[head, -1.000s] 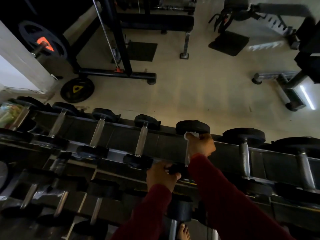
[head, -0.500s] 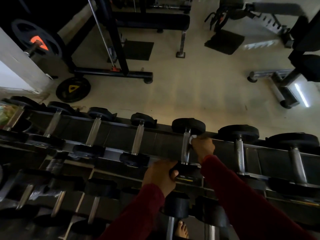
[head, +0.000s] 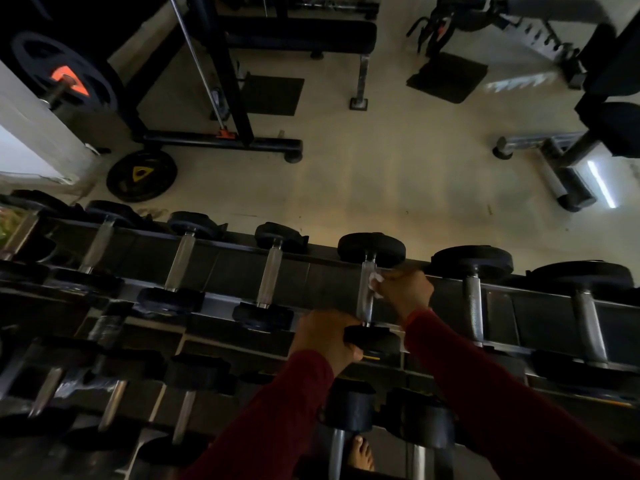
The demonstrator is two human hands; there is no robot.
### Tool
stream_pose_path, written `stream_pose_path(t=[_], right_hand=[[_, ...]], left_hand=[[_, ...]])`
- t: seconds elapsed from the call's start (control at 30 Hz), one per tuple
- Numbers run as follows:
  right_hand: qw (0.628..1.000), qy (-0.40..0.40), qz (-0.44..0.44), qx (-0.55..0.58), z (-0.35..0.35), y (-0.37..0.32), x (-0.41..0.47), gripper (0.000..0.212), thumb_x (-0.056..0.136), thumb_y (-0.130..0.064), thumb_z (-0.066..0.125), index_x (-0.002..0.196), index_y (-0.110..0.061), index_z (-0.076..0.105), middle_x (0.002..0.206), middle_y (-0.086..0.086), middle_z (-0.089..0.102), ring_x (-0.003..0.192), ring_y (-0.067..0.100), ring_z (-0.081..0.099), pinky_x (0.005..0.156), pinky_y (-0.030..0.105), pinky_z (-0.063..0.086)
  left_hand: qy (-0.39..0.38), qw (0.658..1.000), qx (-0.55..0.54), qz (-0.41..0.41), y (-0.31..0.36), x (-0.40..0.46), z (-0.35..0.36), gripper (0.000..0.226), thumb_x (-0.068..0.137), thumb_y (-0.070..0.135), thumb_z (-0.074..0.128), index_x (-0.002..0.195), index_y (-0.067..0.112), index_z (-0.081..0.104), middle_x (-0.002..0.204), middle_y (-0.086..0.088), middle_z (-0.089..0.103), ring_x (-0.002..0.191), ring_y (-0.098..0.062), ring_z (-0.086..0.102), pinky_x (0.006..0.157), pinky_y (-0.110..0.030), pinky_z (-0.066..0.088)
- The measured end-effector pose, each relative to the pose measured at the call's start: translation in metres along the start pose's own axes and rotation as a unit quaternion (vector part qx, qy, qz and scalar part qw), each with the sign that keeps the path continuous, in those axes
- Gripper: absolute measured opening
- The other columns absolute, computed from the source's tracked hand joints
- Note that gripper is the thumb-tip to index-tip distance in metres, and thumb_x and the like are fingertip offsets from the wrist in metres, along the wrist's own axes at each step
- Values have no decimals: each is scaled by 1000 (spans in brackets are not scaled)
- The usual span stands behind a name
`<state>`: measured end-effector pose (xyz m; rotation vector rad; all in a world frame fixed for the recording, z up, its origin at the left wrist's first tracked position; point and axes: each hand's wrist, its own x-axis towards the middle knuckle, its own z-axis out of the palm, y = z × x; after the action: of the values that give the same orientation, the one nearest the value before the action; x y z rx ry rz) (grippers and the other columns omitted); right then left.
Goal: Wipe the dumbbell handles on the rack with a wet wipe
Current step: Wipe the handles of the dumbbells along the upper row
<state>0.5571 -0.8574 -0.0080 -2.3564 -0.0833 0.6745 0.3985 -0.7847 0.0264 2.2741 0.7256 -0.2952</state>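
Observation:
A black dumbbell with a chrome handle lies on the top shelf of the dark rack. My right hand presses a crumpled white wet wipe against the right side of that handle, near its upper half. My left hand grips the near black head of the same dumbbell. Both arms wear dark red sleeves.
More dumbbells line the top shelf on both sides, and others sit on the lower tiers. A bare foot shows below the rack. Beyond lie a weight plate, a bench and machines on the pale floor.
My right hand with the wipe has slid down from the top of the handle to its right side. My left hand has stayed on the near head.

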Motion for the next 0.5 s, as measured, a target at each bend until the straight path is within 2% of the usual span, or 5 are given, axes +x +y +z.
stream_pose_path(t=[0.1,0.17,0.27,0.37,0.5], right_hand=[[999,-24,17,36,4,16,-16,12,88,-30,74,78,-23,70,77,-10,71,66,-7,61,45,4,36],[997,-40,39,49,6,25,-22,12,88,-29,75,80,-20,73,76,-8,71,65,-4,62,43,4,36],[997,-27,45,59,9,30,-22,16,86,-27,76,73,-22,70,73,-9,69,69,0,64,50,9,38],[998,23,21,53,10,16,-8,17,89,-25,74,75,-23,64,81,-5,70,67,-2,59,52,10,37],[998,56,-6,15,6,3,13,16,86,-28,77,77,-17,71,76,-4,70,69,3,60,72,21,48]], left_hand=[[-7,1000,-20,-9,3,-3,-3,36,81,24,81,116,29,71,118,10,68,109,-3,56,104,-23,36],[-5,999,-41,-19,3,-3,-3,39,78,23,84,114,31,72,117,11,69,109,-2,57,100,-20,37],[1,997,-64,-33,2,-5,-3,40,75,22,86,112,33,73,115,13,70,108,-1,59,99,-19,39],[8,997,-66,-34,-1,-6,0,36,78,22,83,112,31,73,114,11,71,104,0,57,96,-18,38],[44,995,-77,-46,-2,-8,8,42,80,21,82,119,32,71,121,10,69,107,1,54,93,-11,33]])
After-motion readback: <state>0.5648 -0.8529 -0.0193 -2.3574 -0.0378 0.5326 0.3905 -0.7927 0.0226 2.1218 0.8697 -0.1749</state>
